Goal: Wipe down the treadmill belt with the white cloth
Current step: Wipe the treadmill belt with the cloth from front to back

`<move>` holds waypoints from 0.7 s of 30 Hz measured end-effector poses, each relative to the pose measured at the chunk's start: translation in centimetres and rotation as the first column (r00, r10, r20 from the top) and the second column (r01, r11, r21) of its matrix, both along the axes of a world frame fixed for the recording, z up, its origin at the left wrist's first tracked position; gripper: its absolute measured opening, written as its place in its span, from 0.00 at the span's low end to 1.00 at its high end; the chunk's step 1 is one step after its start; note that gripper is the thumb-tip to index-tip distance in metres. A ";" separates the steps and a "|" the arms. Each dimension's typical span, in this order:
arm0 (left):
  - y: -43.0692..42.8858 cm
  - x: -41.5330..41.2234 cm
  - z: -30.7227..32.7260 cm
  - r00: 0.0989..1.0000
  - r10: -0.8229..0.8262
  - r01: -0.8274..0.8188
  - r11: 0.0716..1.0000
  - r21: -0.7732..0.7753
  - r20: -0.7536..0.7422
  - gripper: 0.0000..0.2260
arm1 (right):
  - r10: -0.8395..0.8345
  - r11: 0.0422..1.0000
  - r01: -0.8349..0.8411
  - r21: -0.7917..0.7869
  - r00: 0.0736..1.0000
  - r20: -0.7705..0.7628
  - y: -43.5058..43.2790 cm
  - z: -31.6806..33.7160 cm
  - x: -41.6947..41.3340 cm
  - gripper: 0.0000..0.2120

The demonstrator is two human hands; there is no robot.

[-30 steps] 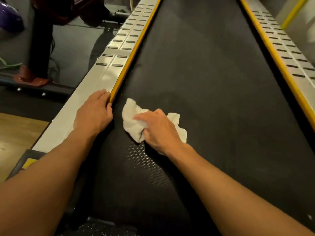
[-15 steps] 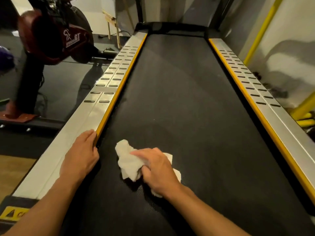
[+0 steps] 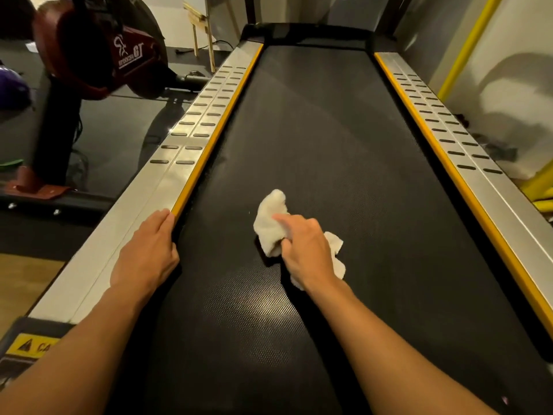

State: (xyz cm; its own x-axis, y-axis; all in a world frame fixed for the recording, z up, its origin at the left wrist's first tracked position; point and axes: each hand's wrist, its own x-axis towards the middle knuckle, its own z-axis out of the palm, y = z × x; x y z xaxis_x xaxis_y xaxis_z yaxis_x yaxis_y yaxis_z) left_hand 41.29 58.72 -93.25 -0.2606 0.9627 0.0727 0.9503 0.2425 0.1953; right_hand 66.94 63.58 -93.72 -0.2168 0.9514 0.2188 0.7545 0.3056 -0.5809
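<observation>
White cloth point(image 3: 270, 223) lies bunched on the black treadmill belt point(image 3: 314, 130), just below the middle of the head view. The right grip point(image 3: 305, 250) is clenched on the cloth from its 5 o'clock side. The index finger stretches over the top of the wad and the other fingers curl into it, and loose folds spill out past the wrist toward 4 o'clock.

The left grip point(image 3: 146, 253) is released. It lies flat with straight fingers on the silver side rail point(image 3: 167, 175) at 9 o'clock of the cloth, fingertips against the rail's yellow edge strip point(image 3: 215, 136). A matching right rail point(image 3: 466, 163) borders the belt at 3 o'clock. A dark red exercise bike point(image 3: 89, 46) stands at 10 o'clock, a yellow caution label point(image 3: 30, 345) sits at 8 o'clock, and a yellow pipe point(image 3: 466, 46) slants up the wall at 1 o'clock.
</observation>
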 end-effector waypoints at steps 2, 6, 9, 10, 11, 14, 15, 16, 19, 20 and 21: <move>0.0 -0.2 -0.1 1.000 -0.006 0.006 1.000 -0.003 -0.010 0.26 | 0.041 0.999 -0.041 0.001 0.998 0.057 -0.8 -0.4 -0.3 0.23; 0.0 -0.1 0.0 1.000 -0.012 0.012 1.000 -0.009 -0.015 0.26 | 0.288 0.958 -0.288 0.007 0.958 0.005 -3.5 -0.3 -0.7 0.23; 0.0 -0.1 0.0 1.000 -0.011 0.011 1.000 -0.006 -0.017 0.26 | 0.127 0.992 -0.124 0.035 0.989 -0.071 -0.8 0.2 0.3 0.24; 0.0 -0.1 0.0 1.000 -0.008 0.008 1.000 -0.012 -0.018 0.26 | 0.037 0.999 -0.035 0.040 0.998 -0.052 0.1 0.0 0.8 0.24; 0.0 -0.1 0.0 1.000 -0.008 0.008 1.000 -0.021 -0.023 0.26 | -0.015 0.999 0.015 0.041 1.000 -0.009 0.4 -0.3 1.1 0.22; 0.1 0.0 0.2 0.999 -0.010 0.008 0.999 -0.032 -0.039 0.26 | 0.197 0.978 -0.202 0.057 0.977 0.077 -2.3 -0.9 0.3 0.22; 0.1 0.0 0.3 0.999 0.000 -0.001 0.999 -0.032 -0.032 0.25 | 0.305 0.950 -0.309 0.040 0.949 0.084 -3.3 -0.7 0.1 0.22; 0.1 0.1 0.4 1.000 0.013 -0.014 0.999 -0.032 -0.022 0.25 | 0.377 0.925 -0.380 0.020 0.922 0.083 -3.6 -0.4 0.1 0.22; 0.1 1.1 0.3 0.998 0.067 -0.066 0.998 -0.014 0.006 0.23 | 0.289 0.953 -0.294 0.079 0.955 0.064 -1.0 0.2 1.7 0.24; 0.2 1.5 0.2 0.996 0.093 -0.093 0.996 -0.007 0.016 0.23 | 0.172 0.980 -0.180 0.091 0.981 0.088 0.3 -0.1 2.8 0.24; 0.4 1.9 0.2 0.992 0.122 -0.122 0.993 0.003 0.031 0.22 | 0.066 0.994 -0.075 0.077 0.992 0.108 1.0 -0.5 3.7 0.24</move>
State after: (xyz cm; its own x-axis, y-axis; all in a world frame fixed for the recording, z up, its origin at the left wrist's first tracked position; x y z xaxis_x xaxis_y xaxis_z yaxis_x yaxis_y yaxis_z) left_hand 43.22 59.08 -93.05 -0.3780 0.9234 0.0670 0.9073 0.3551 0.2254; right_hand 70.62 64.53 -94.19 -0.3086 0.9131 0.2666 0.7850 0.4027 -0.4708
